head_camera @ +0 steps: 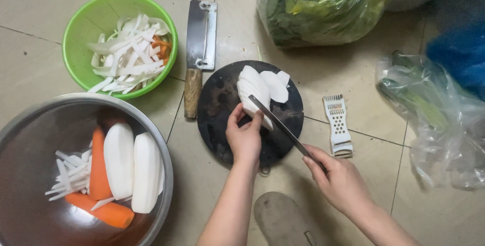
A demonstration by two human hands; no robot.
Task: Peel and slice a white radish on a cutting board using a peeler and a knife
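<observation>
A person crouching over a tiled floor (pixel 40 13) is slicing a peeled white radish (pixel 251 94) on a round dark cutting board (pixel 217 104). The left hand (pixel 245 136) is pinching the radish's near end between thumb and fingers, while the right hand (pixel 339 179) is closed around the handle of a slim knife (pixel 280 124), its blade resting against the radish. Cut slices (pixel 277 85) are lying just beside it on the board. A cleaver (pixel 200 36) and a white grater (pixel 337 125) are flanking the board. A green bowl (pixel 86 29) is holding radish strips, and a steel basin (pixel 161 165) is holding radish halves and carrots (pixel 99 167).
</observation>
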